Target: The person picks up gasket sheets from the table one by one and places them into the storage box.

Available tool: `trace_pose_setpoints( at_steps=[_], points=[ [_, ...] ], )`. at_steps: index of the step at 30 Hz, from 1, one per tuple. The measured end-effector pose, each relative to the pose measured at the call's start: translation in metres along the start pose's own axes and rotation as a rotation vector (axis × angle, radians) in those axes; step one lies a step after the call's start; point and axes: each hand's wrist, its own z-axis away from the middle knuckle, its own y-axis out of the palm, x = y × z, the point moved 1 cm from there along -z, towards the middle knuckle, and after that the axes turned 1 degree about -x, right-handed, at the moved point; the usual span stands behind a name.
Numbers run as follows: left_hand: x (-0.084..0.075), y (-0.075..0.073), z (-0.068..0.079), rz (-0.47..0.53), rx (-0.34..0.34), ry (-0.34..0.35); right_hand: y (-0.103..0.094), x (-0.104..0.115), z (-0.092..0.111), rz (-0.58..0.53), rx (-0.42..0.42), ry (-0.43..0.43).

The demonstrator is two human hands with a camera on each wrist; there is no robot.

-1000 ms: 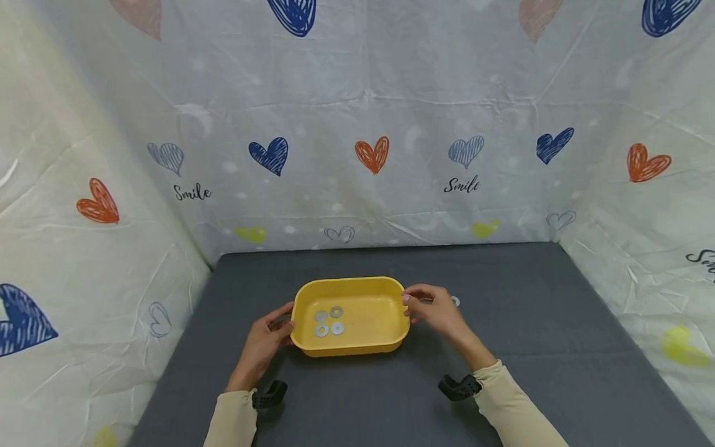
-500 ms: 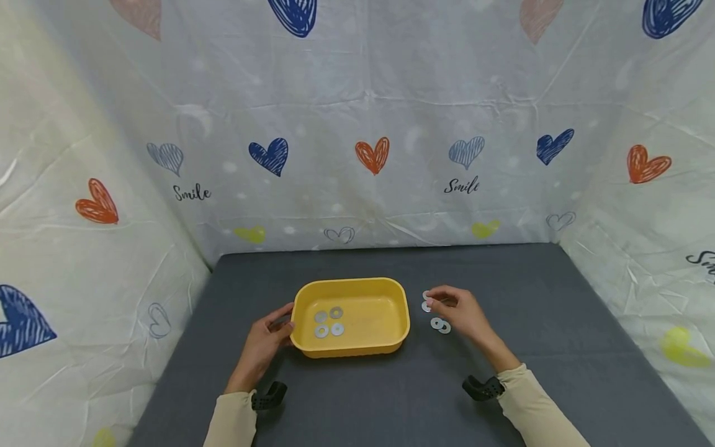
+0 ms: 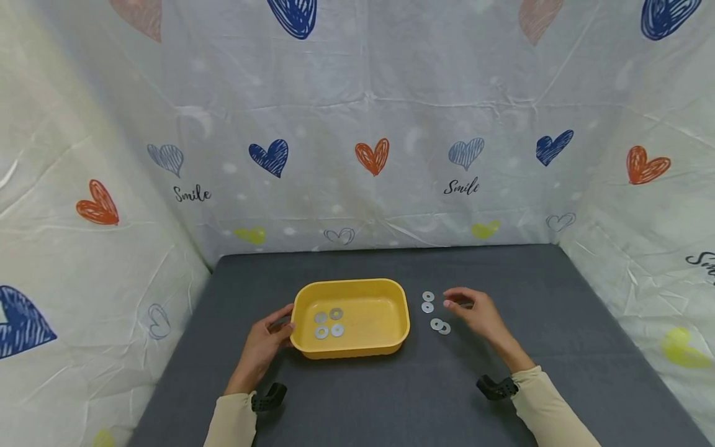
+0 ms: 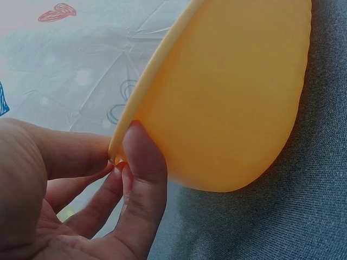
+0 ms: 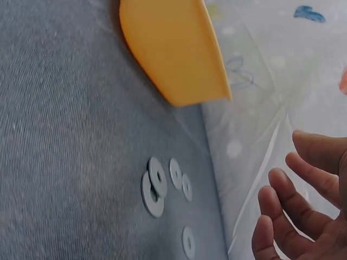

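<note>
My left hand [image 3: 261, 347] grips the left end of a yellow plastic tray [image 3: 371, 320]; in the left wrist view its thumb and fingers pinch the rim [image 4: 147, 76]. Inside the tray, toward the left, lie several flat metal washers [image 3: 337, 329]. To the tray's right, more washers [image 3: 427, 307] rest on the dark cloth, two of them overlapping [image 5: 153, 195]. Just right of these hovers my right hand [image 3: 476, 315], fingers relaxed and nothing between them. The right wrist view shows another washer [image 5: 188, 242] apart from the rest, hidden by that hand in the head view.
A dark grey cloth [image 3: 357, 403] covers the table. White sheeting printed with hearts [image 3: 313, 198] hangs behind and along both sides. Each wrist wears a black band [image 3: 497, 388].
My right hand has moved from the tray's right rim out to the right, past the loose washers, which now show. My left hand and the tray have stayed in place.
</note>
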Motion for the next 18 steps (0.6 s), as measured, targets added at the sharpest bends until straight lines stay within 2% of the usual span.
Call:
trace_pose_setpoints(
  at_steps=[18],
  points=[
    [0.000,-0.001,0.000,0.005,0.004,-0.004,-0.011,-0.025,-0.009,0.089,-0.032,0.014]
  ],
)
